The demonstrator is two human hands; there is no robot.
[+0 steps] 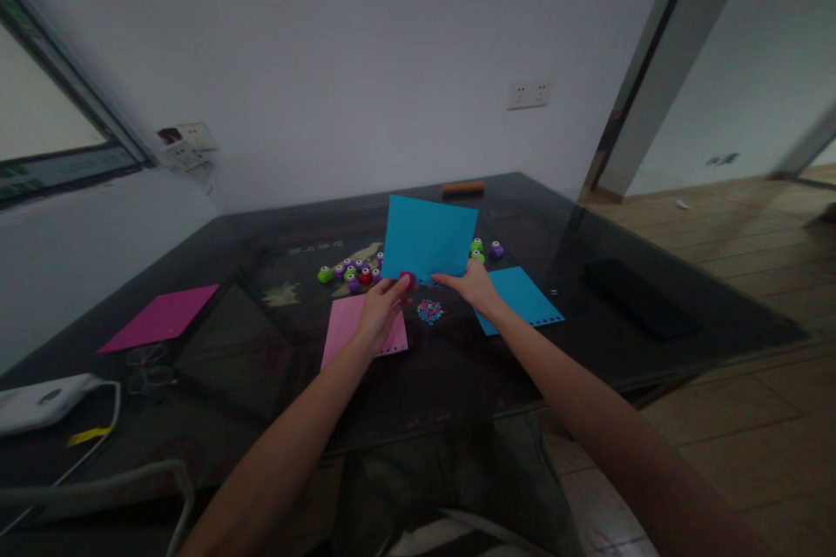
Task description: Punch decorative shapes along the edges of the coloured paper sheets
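A blue sheet (429, 237) is held up above the table, tilted toward the camera. My left hand (382, 306) is closed on a small red punch (407, 279) at the sheet's lower left edge. With thumb and fingers, my right hand (471, 282) pinches the lower right edge of that sheet. Below, a small pile of pink and blue paper bits (430, 311) lies on the dark table. A pink sheet (340, 326) with holes along its near edge lies under my left hand. Another blue sheet (522, 300), also with edge holes, lies beneath my right forearm.
Several green, purple and red punches (353, 282) lie behind my left hand, others (496, 250) at the right. A magenta sheet (163, 318), glasses (150, 368) and a white device (45, 403) are at the left. A black object (637, 298) lies right; an orange-brown roll (463, 189) is at the back.
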